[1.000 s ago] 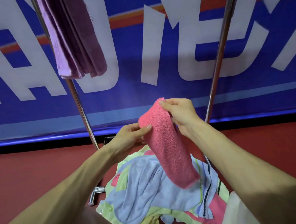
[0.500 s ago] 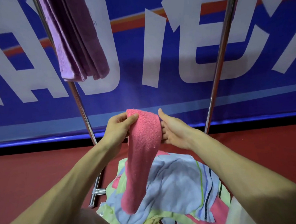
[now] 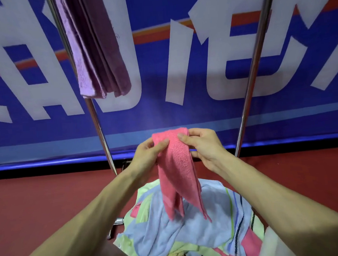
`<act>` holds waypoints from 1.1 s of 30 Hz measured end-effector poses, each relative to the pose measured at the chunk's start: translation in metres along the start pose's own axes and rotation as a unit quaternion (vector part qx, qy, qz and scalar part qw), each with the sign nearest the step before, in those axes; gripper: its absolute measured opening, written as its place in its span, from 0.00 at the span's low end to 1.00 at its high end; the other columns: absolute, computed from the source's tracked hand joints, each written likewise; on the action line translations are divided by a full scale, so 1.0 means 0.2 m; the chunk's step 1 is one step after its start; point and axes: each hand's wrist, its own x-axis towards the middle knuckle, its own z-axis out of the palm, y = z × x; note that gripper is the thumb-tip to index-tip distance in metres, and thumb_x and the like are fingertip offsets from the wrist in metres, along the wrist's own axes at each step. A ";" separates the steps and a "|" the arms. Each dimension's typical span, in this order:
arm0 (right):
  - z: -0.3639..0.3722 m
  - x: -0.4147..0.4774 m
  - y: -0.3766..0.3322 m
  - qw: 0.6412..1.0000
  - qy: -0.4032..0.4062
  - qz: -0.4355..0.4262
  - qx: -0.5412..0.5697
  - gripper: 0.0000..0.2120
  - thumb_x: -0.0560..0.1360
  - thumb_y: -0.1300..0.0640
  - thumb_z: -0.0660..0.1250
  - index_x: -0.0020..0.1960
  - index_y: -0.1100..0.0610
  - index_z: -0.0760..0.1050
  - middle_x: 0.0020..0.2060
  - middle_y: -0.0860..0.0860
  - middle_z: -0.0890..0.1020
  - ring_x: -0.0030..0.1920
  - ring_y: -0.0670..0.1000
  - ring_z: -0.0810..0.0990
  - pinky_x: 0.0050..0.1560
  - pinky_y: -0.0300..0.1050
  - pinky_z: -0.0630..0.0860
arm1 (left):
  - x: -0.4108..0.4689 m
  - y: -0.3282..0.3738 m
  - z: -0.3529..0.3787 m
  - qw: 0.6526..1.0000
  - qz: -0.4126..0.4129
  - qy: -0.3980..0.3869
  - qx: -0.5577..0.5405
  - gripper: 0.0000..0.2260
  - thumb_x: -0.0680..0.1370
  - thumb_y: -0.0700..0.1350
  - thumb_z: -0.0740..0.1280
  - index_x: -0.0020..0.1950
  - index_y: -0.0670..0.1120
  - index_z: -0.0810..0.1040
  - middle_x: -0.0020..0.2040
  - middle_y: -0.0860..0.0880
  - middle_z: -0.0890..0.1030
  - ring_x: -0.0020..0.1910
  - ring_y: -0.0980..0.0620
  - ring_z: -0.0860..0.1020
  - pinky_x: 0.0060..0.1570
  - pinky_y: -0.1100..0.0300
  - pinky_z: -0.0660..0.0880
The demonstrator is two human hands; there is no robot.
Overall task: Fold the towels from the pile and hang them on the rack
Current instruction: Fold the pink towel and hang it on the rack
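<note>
Both hands pinch the top of the pink towel (image 3: 176,167): left hand (image 3: 148,154) with thumb curled on its left edge, right hand (image 3: 203,145) gripping the right edge. Towel hangs folded lengthwise, lower ends dangling over the pile (image 3: 190,231) (blue, green, striped cloths). Purple towel (image 3: 98,49) hangs at the rack (image 3: 253,63) left pole, up top. Blue banner (image 3: 183,111) behind

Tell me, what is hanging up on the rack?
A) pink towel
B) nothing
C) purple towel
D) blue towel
C: the purple towel hangs folded at the rack, while the left hand and right hand hold the pink towel.
</note>
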 end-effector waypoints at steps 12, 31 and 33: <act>-0.22 -0.08 -0.41 0.954 0.190 -0.137 -0.189 0.17 0.75 0.49 0.68 0.33 0.59 0.77 0.24 0.48 0.76 0.27 0.51 0.76 0.30 0.46 0.76 | 0.11 0.49 0.22 0.959 0.073 -0.068 0.265 0.07 0.79 0.39 0.65 0.45 0.47 0.82 0.40 0.50 0.82 0.39 0.54 0.78 0.46 0.60 0.74; 0.02 -0.17 -1.06 0.965 -0.256 -0.059 0.019 0.14 0.79 0.57 0.59 0.38 0.57 0.77 0.21 0.46 0.66 0.24 0.44 0.63 0.50 0.48 0.70 | -0.22 1.37 0.22 0.920 0.134 -0.172 0.325 0.08 0.79 0.35 0.60 0.51 0.38 0.80 0.37 0.47 0.81 0.35 0.52 0.79 0.38 0.62 0.77; 0.05 -0.19 -1.12 0.959 -0.263 -0.092 0.044 0.13 0.79 0.57 0.58 0.54 0.64 0.77 0.20 0.46 0.71 0.23 0.44 0.69 0.44 0.47 0.68 | -0.25 1.43 0.21 0.924 0.133 -0.181 0.311 0.09 0.79 0.35 0.59 0.51 0.38 0.79 0.34 0.47 0.81 0.31 0.53 0.78 0.32 0.64 0.76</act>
